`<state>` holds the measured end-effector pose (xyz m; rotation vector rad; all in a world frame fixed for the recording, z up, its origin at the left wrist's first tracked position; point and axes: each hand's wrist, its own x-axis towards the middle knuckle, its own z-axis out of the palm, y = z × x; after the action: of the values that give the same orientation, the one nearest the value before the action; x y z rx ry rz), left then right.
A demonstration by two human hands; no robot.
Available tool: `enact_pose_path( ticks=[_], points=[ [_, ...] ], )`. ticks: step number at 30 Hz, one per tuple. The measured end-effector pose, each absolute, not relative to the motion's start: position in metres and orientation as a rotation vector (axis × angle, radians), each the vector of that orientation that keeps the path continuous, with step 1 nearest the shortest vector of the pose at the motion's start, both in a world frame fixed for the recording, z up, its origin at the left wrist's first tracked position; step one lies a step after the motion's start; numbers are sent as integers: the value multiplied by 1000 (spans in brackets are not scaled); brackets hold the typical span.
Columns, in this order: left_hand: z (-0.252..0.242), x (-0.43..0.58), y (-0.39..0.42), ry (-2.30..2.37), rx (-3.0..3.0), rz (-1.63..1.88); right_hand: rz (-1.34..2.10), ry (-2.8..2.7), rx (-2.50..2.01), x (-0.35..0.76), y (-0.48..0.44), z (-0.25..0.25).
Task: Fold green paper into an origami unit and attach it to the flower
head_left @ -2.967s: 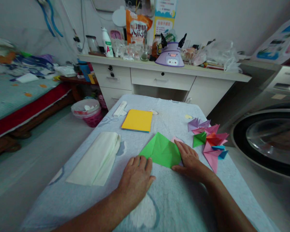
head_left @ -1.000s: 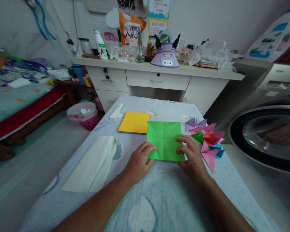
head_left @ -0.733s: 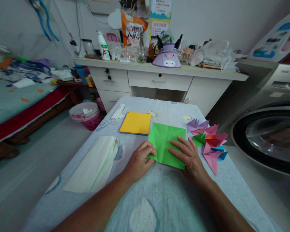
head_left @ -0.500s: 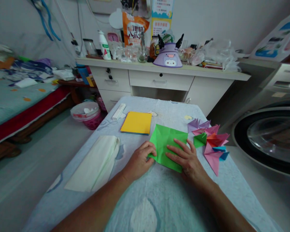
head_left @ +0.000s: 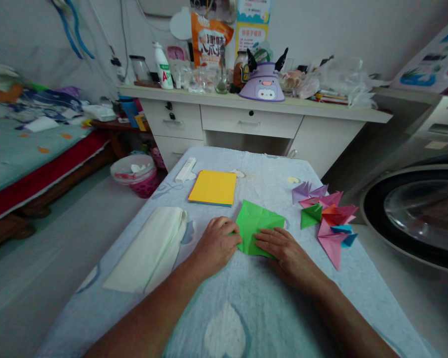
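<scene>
A creased sheet of green origami paper (head_left: 256,221) lies on the cloth-covered table between my hands. My left hand (head_left: 220,241) is closed on the paper's left edge, its fingertips pressed together there. Stretched over the lower right part of the sheet, my right hand (head_left: 283,251) lies flat with its fingers out. A stack of square paper (head_left: 212,187), yellow on top, sits just beyond my left hand. To the right of my right hand is a group of folded paper pieces (head_left: 330,214) in pink, purple, green, orange and blue.
A folded whitish cloth or sheet (head_left: 147,251) lies at the left of the table (head_left: 224,303). Near the far left corner is a small white box-like strip (head_left: 185,170). Behind stands a white cabinet (head_left: 246,122) with clutter; a washing machine (head_left: 433,149) is at the right.
The green paper's outline is smaller and more slanted on its right side. My right hand has shifted slightly left and lower, and my left fingers have rolled over the left edge.
</scene>
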<state>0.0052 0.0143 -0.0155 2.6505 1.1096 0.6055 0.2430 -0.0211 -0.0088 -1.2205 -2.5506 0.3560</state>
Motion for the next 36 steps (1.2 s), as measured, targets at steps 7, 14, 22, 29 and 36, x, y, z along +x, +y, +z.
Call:
enact_pose_path(
  ticks=[7, 14, 22, 29, 36],
  points=[
    [-12, 2, 16, 1189, 2650, 493, 416, -2477, -1082, 240, -24, -5],
    [-15, -4, 21, 1137, 2553, 450, 572, -2366, -1078, 244, -24, -10],
    [-16, -7, 25, 1093, 2553, 432, 667, -2321, -1165, 243, -22, 1],
    [-17, -10, 26, 1156, 2472, 401, 631, -2284, -1347, 247, -21, -3],
    [-15, -12, 28, 1174, 2373, 397, 692, -2203, -1491, 245, -20, -6]
  ],
)
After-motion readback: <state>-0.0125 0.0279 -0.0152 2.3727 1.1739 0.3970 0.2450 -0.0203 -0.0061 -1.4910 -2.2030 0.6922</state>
